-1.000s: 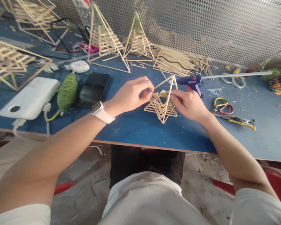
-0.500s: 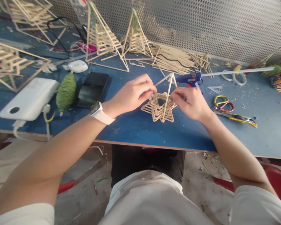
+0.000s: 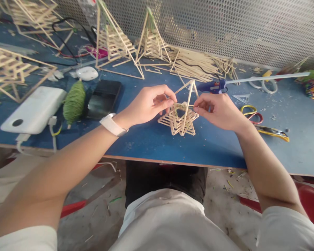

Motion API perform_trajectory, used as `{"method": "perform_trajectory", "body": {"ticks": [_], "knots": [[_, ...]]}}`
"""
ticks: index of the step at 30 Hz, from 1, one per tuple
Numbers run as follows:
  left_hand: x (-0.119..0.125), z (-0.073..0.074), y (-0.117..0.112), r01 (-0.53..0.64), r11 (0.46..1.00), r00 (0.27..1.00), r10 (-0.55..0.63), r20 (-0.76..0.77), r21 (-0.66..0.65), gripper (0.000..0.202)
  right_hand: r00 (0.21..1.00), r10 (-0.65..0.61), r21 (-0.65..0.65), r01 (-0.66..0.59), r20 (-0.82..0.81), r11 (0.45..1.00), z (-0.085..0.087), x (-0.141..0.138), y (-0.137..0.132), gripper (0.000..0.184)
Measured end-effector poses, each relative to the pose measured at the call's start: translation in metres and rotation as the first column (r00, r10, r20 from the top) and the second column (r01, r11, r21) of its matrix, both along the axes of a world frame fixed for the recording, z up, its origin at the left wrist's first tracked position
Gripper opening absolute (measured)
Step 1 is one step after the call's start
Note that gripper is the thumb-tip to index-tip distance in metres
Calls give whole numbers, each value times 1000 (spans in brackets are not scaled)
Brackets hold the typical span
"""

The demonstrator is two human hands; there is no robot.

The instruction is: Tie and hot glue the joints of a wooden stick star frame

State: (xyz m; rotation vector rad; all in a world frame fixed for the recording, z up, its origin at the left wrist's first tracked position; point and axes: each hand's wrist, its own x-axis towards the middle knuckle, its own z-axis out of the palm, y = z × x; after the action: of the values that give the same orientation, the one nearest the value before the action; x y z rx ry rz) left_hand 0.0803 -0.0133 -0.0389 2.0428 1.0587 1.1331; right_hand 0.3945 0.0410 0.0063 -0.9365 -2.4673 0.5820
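A star-shaped frame of stacked thin wooden sticks (image 3: 181,125) rests on the blue table, with longer sticks rising from it to a peak. Some green strand shows along its inner far edge. At its far left corner, my left hand (image 3: 157,103) is closed, thumb and forefinger pinched together; what lies between them is too small to make out. My right hand (image 3: 216,109) is closed in a pinch at the frame's right side, its fingertips beside a leaning stick. A thin line seems to reach those fingertips. A blue glue gun (image 3: 213,87) lies just behind.
Scissors (image 3: 252,114) and a yellow cutter knife (image 3: 273,132) lie at right. To the left are a phone (image 3: 104,99), a green yarn bundle (image 3: 74,103) and a white power bank (image 3: 34,109). Stick pyramids (image 3: 117,45) and loose sticks (image 3: 196,64) line the mesh panel (image 3: 225,31).
My right hand has shifted slightly right and its fingers have lifted a little off the frame. My left hand has rolled so the thumb shows more. The frame stays nearly in place.
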Motion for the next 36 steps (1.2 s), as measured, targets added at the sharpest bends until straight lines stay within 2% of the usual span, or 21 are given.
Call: {"method": "perform_trajectory", "body": {"ticks": [5,12,17,24,30,36], "knots": [[3,-4,5,-46,999,998,45,33,19,28,995,-67,285,42,78,958,11,-1,-11,9],[12,10,4,-142,984,990,143,-1,103,14,994,-99,374,78,37,924,10,-5,-9,13],[15,18,1,-135,982,988,143,-51,135,15,994,-100,334,105,-31,937,6,-5,-5,18],[16,27,4,-119,966,988,139,-70,230,12,983,-13,226,55,-184,973,17,-6,-5,20],[21,34,7,-129,947,991,136,-4,293,10,969,18,172,26,-246,985,22,-7,2,18],[23,32,15,-154,935,988,142,59,320,20,947,26,125,15,-320,992,22,-13,5,32]]}}
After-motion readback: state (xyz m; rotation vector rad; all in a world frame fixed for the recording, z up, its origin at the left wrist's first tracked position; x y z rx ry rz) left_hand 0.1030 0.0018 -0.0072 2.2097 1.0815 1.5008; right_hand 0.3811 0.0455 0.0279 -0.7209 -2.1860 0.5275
